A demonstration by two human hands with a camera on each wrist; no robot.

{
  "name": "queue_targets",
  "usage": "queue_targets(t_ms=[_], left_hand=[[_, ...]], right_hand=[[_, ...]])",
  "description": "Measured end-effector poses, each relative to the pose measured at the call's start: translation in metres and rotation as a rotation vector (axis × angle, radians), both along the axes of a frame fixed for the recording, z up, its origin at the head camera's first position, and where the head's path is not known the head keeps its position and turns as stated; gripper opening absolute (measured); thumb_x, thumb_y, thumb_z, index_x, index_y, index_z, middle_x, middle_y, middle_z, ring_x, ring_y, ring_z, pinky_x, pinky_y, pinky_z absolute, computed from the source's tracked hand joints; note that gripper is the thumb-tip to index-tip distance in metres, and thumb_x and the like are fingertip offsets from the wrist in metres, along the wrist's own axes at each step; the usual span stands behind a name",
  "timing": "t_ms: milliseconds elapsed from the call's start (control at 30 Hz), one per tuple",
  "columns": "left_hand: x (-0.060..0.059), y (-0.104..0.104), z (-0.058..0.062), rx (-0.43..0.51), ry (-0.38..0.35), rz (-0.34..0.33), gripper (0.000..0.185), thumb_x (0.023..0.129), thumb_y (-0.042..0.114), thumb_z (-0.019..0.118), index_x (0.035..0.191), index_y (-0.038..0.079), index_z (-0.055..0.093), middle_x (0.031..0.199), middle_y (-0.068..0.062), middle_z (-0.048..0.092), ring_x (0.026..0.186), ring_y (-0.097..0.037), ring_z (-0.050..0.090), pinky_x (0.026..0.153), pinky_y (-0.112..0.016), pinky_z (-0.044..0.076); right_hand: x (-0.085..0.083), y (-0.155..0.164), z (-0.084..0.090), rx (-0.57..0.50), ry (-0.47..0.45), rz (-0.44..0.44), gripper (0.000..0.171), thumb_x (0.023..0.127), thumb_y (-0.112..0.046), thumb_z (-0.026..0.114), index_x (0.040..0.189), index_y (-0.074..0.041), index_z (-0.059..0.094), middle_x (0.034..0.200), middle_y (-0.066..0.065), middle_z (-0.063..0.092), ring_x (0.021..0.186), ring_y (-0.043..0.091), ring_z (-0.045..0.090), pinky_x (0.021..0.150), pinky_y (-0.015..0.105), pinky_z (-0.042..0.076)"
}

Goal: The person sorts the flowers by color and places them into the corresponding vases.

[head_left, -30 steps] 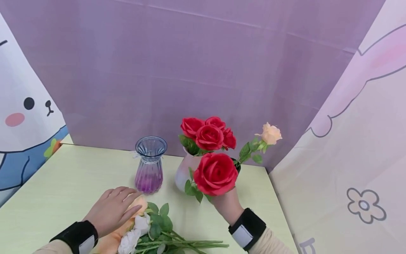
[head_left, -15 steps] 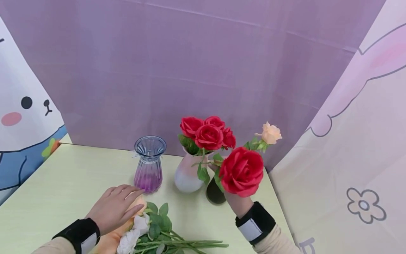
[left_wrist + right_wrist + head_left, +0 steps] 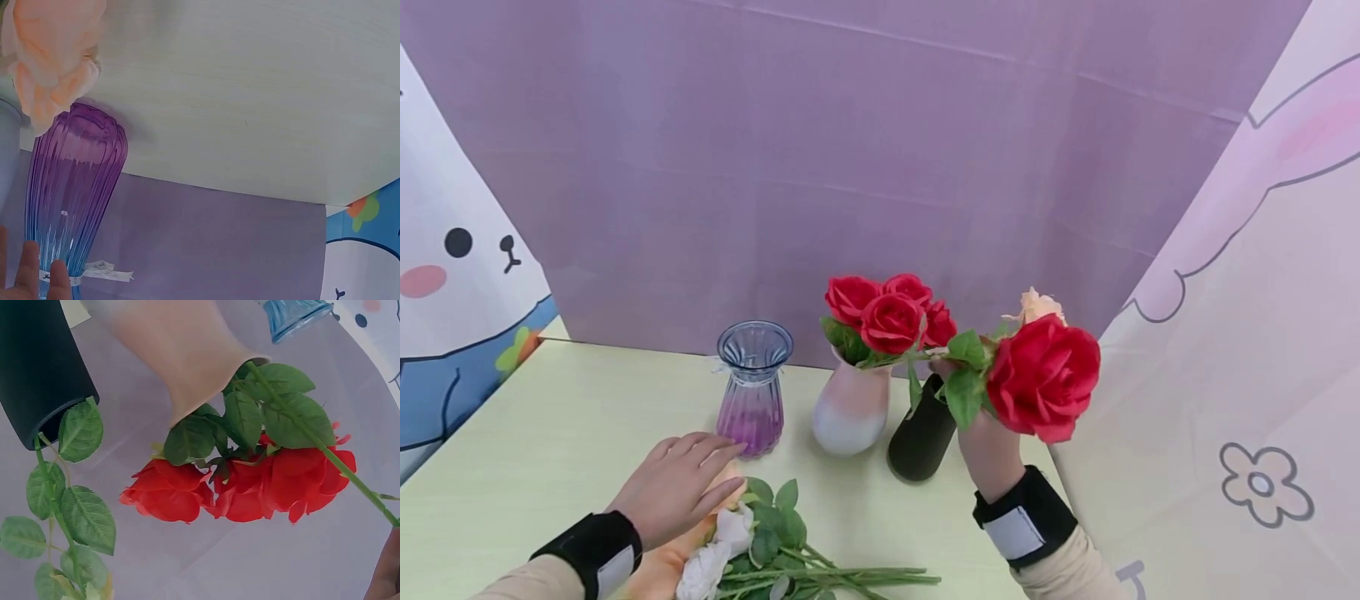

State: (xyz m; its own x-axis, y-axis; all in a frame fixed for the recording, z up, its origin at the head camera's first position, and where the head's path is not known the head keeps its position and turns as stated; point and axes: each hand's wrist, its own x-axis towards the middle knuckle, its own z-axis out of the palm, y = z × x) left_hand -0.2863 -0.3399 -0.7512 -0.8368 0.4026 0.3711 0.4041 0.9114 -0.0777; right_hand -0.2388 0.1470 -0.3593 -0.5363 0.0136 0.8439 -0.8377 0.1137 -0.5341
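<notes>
My right hand pinches the stem of a red rose, whose bloom leans right and hides most of the fingers. In the right wrist view the rose's green stem slants from fingers to the mouth of the pink-and-white vase. Several red roses stand in that vase. My left hand lies with extended fingers over peach flowers; whether it touches them I cannot tell. White flowers and bundled green stems lie beside it.
A blue-to-purple glass vase stands left of the pink-and-white one. Close to my right hand is a black vase holding one peach rose. Purple cloth hangs behind the pale table.
My right hand has moved right, and the red rose has swung right and up, its stem now reaching left to the pink-and-white vase's mouth. The left hand has barely moved.
</notes>
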Motion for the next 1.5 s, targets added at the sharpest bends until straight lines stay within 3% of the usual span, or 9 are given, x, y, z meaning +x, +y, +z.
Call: queue_targets(t_ms=[133, 233, 467, 567, 767, 1000, 1233, 1367, 1500], left_hand=[[-0.002, 0.001, -0.005, 0.003, -0.002, 0.003, 0.071, 0.088, 0.079, 0.042, 0.151, 0.053, 0.023, 0.153, 0.024, 0.033, 0.143, -0.017, 0.033, 0.111, -0.061, 0.023], [-0.003, 0.004, -0.005, 0.001, -0.006, 0.006, 0.071, 0.088, 0.08, 0.042, 0.151, 0.054, 0.022, 0.153, 0.025, 0.032, 0.144, -0.017, 0.033, 0.111, -0.061, 0.022], [-0.004, 0.012, -0.006, 0.009, -0.015, 0.003, 0.07, 0.089, 0.079, 0.041, 0.151, 0.054, 0.022, 0.153, 0.026, 0.031, 0.144, -0.017, 0.032, 0.11, -0.059, 0.024], [-0.001, 0.011, -0.014, 0.013, -0.018, 0.011, 0.069, 0.088, 0.079, 0.041, 0.151, 0.055, 0.022, 0.152, 0.027, 0.032, 0.143, -0.016, 0.033, 0.109, -0.058, 0.025], [0.001, 0.008, -0.031, 0.016, -0.027, 0.025, 0.069, 0.088, 0.08, 0.04, 0.15, 0.056, 0.023, 0.152, 0.028, 0.031, 0.142, -0.014, 0.034, 0.109, -0.058, 0.023], [0.0, 0.018, -0.036, 0.011, -0.032, 0.004, 0.07, 0.089, 0.079, 0.041, 0.151, 0.055, 0.022, 0.152, 0.027, 0.031, 0.143, -0.016, 0.033, 0.11, -0.06, 0.023], [0.0, 0.031, -0.042, 0.034, -0.034, -0.041, 0.068, 0.089, 0.078, 0.043, 0.15, 0.055, 0.023, 0.152, 0.027, 0.031, 0.143, -0.018, 0.033, 0.109, -0.059, 0.024], [-0.002, 0.038, -0.046, 0.031, -0.044, -0.043, 0.068, 0.089, 0.078, 0.042, 0.15, 0.056, 0.022, 0.152, 0.027, 0.031, 0.143, -0.016, 0.032, 0.109, -0.06, 0.024], [-0.004, 0.044, -0.052, 0.032, -0.049, -0.045, 0.068, 0.089, 0.079, 0.041, 0.149, 0.056, 0.022, 0.153, 0.027, 0.029, 0.144, -0.015, 0.031, 0.11, -0.061, 0.022]], right_hand=[[0.021, -0.012, 0.03, -0.043, -0.006, -0.005, 0.011, 0.087, -0.013, 0.075, 0.096, -0.009, 0.072, 0.09, -0.008, 0.07, 0.086, 0.006, 0.065, 0.081, 0.017, 0.053], [0.023, -0.014, 0.032, -0.089, -0.041, 0.051, 0.008, 0.089, -0.013, 0.073, 0.096, -0.012, 0.075, 0.091, -0.01, 0.072, 0.086, 0.005, 0.067, 0.082, 0.017, 0.054], [-0.021, 0.005, -0.028, -0.086, -0.077, 0.08, 0.017, 0.09, -0.003, 0.071, 0.106, -0.001, 0.074, 0.101, 0.01, 0.074, 0.096, 0.018, 0.07, 0.089, 0.027, 0.056], [-0.021, 0.0, -0.024, -0.116, -0.136, 0.099, 0.017, 0.088, -0.003, 0.073, 0.105, 0.0, 0.072, 0.097, 0.011, 0.072, 0.091, 0.021, 0.069, 0.085, 0.027, 0.056], [-0.01, -0.018, -0.015, -0.028, -0.308, -0.051, 0.014, 0.091, -0.009, 0.07, 0.104, -0.005, 0.072, 0.097, -0.002, 0.072, 0.096, 0.011, 0.065, 0.09, 0.022, 0.051], [-0.038, -0.028, -0.039, 0.05, -0.364, -0.069, 0.025, 0.09, -0.024, 0.075, 0.112, -0.016, 0.065, 0.109, -0.001, 0.067, 0.104, 0.016, 0.063, 0.095, 0.033, 0.053], [-0.057, -0.039, -0.065, 0.197, -0.32, -0.217, 0.03, 0.092, -0.039, 0.071, 0.111, -0.018, 0.063, 0.106, -0.005, 0.065, 0.102, 0.013, 0.062, 0.09, 0.032, 0.052], [-0.071, -0.044, -0.079, 0.212, -0.348, -0.213, 0.033, 0.09, -0.045, 0.071, 0.112, -0.022, 0.063, 0.105, -0.008, 0.064, 0.1, 0.012, 0.062, 0.088, 0.037, 0.053], [-0.084, -0.047, -0.093, 0.23, -0.398, -0.231, 0.035, 0.088, -0.053, 0.07, 0.112, -0.028, 0.063, 0.107, -0.012, 0.065, 0.103, 0.005, 0.062, 0.09, 0.034, 0.053]])
